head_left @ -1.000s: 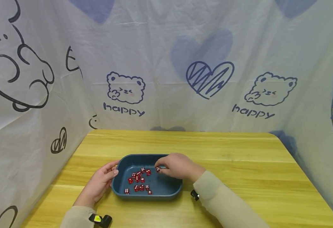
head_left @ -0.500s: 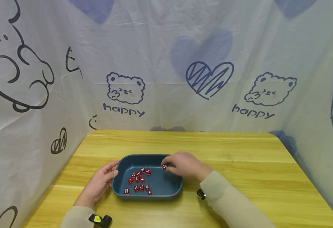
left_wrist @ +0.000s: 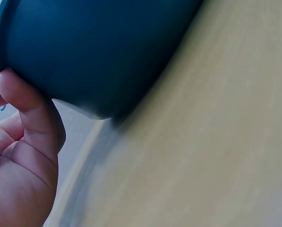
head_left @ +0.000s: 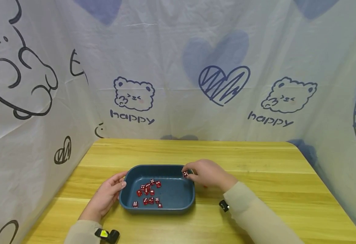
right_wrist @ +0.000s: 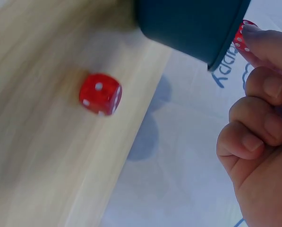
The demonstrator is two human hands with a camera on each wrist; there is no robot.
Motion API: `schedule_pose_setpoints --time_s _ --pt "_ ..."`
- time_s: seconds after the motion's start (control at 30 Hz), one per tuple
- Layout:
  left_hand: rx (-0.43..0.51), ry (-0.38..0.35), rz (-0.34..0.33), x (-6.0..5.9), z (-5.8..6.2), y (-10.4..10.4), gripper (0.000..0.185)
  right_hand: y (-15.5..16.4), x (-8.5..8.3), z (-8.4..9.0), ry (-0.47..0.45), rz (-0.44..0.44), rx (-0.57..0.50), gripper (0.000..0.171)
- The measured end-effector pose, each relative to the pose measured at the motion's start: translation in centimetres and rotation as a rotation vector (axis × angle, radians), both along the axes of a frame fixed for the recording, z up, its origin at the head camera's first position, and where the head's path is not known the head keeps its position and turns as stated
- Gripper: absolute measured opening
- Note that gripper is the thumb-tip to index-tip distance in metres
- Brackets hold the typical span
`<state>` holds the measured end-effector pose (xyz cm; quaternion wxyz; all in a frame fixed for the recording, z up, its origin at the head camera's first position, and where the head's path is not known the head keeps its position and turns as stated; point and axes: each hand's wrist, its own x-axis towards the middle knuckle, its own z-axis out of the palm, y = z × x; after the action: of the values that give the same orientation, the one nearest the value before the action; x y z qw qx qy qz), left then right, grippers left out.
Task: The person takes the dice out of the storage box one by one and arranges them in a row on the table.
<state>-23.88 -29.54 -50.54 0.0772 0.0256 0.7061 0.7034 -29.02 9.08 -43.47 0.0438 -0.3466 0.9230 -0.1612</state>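
Note:
A dark blue tray sits on the wooden table and holds several red dice in its left half. My right hand pinches one red die over the tray's far right corner; the right wrist view shows this die at the fingertips just past the tray rim. Another red die lies on the table to the right of the tray. My left hand rests against the tray's left outer wall, with the thumb touching the tray wall.
Printed cloth walls close in the table at the back, left and right. Bare tabletop stretches behind the tray and out to the right. A small black device sits on my left wrist, and a second black device on my right.
My right hand has lifted one red die from the tray's middle and carried it right, up to the far right corner. The left hand and tray have stayed still.

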Motion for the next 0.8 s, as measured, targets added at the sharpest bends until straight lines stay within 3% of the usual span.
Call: schedule_pose_setpoints --time_s 0.27,0.8 --pt "0.001 0.003 0.003 -0.1 -0.1 0.0 0.054 1.7 -0.3 0.1 0.040 -0.022 -0.029 0.026" --pt "-0.002 0.008 0.004 0.0 0.0 0.0 0.054 4.7 -0.1 -1.4 0.029 -0.107 -0.064 0.025"
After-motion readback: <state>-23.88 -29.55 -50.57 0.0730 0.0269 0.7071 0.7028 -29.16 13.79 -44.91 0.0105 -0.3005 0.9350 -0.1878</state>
